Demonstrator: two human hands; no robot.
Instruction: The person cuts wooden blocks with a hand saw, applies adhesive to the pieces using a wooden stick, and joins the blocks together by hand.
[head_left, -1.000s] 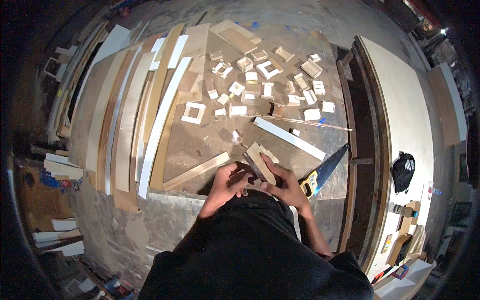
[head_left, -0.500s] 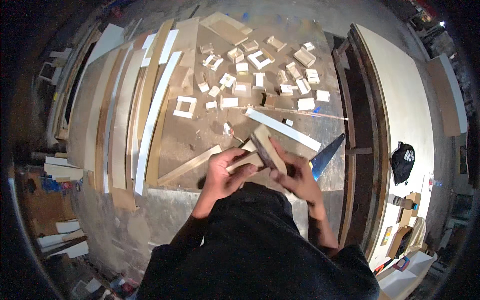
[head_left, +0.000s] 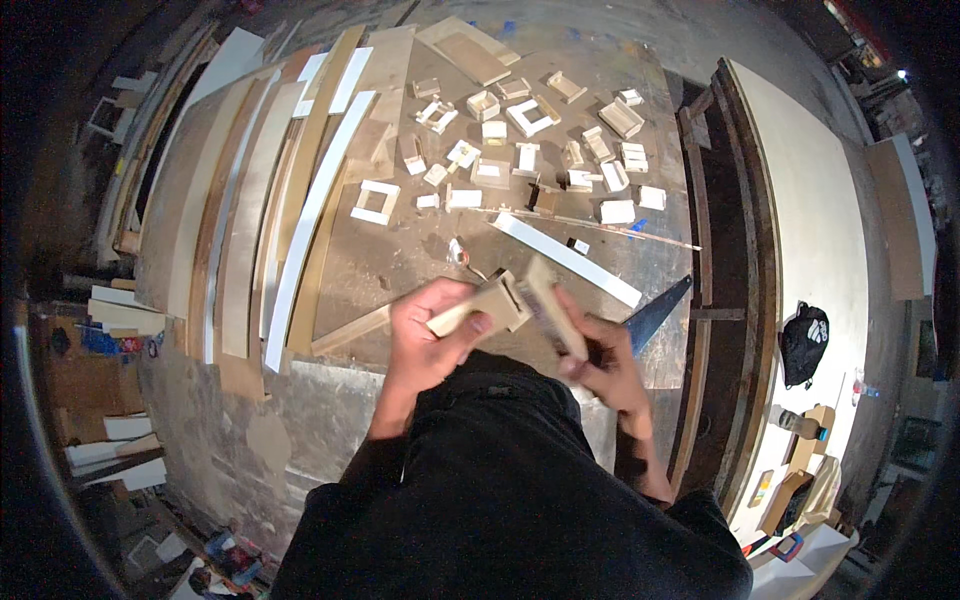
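With left hand (head_left: 418,342) curled around a wooden piece (head_left: 488,308) and right hand (head_left: 606,368) pinching a wooden block (head_left: 550,308) just to its right, both over the near part of the brown board (head_left: 400,258), could drop or dent either through loose grip or a knock.

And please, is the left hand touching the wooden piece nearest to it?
Touching: the head view shows the left hand holding the wooden piece, its thumb lying across it.

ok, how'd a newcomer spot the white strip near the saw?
On the brown work surface, look just beyond the right hand. A long white strip slants down rightward toward the dark saw blade; the white strips at left lean the opposite way.
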